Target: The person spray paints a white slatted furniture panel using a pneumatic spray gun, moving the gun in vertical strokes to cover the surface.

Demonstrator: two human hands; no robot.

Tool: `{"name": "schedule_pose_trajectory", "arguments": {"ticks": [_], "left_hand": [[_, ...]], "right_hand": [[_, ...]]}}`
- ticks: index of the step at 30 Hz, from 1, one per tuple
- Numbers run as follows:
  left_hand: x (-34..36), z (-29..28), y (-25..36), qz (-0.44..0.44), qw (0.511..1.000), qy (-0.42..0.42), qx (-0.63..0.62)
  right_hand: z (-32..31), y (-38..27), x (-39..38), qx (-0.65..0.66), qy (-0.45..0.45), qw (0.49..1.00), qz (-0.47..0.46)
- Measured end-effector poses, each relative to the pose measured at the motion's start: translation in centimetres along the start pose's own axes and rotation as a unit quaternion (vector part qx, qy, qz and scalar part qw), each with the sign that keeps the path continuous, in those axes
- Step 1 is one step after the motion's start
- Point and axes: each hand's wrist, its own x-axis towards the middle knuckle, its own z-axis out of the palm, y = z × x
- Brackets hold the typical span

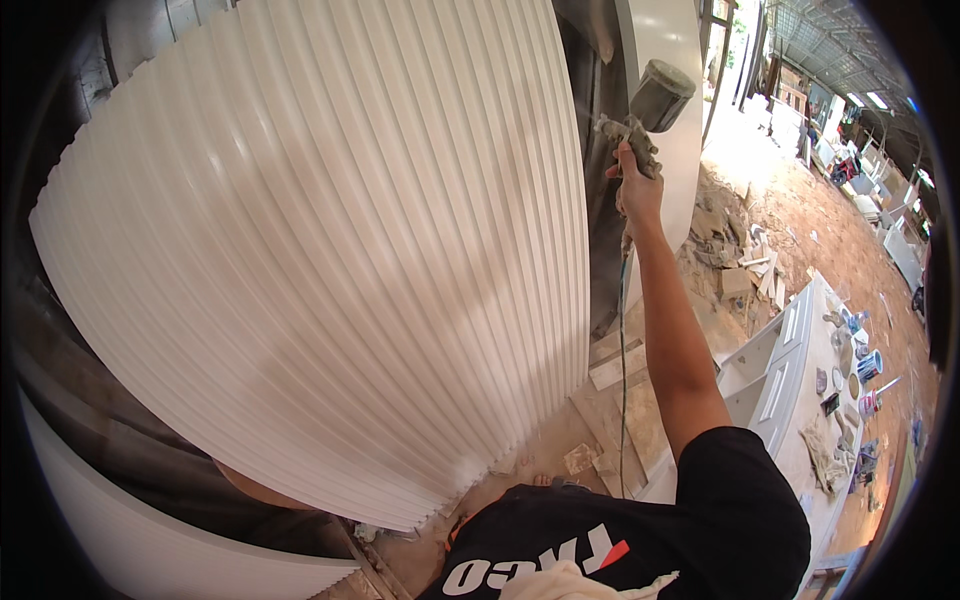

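Glare whitens the upper-right floor (760, 165), soft shadows cross the ribbed panel (350, 260), and bowed edges seem blurred.

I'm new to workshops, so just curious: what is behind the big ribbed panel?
Past the right edge of the ribbed panel, a dark surface and a smooth panel show. The ribbed panel covers whatever sits directly behind it.

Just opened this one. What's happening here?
A person's right hand grips a spray gun with a dark cup, held out by the right-hand edge of a large white ribbed panel. A thin hose runs down below that hand. The left hand is out of view. Whether the gun is spraying is hard to tell. Off to the right, cans and a crumpled cloth sit on a white cabinet.
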Motion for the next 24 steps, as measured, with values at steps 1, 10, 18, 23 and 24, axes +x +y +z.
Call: {"name": "schedule_pose_trajectory", "arguments": {"ticks": [1,10,18,23,24], "left_hand": [[0.0,0.5,-0.6,0.010,1.000,-0.002,0.021],[0.3,-2.0,-1.1,0.115,0.989,0.078,0.045],[-3.8,-2.4,-0.8,-0.061,0.991,0.063,-0.104],[-6.4,-3.3,-2.9,0.051,0.998,-0.023,0.023],[-5.6,-3.4,-5.8,0.104,0.992,-0.018,0.068]], "right_hand": [[0.1,-0.5,0.4,0.010,0.001,1.000,-0.006],[-1.9,1.7,-2.2,0.013,-0.026,0.999,-0.026],[-7.8,15.0,-16.3,-0.060,-0.038,0.994,0.083],[-13.2,21.8,-24.5,-0.131,-0.071,0.968,0.200],[-14.2,23.0,-25.7,-0.126,-0.064,0.965,0.220]]}}
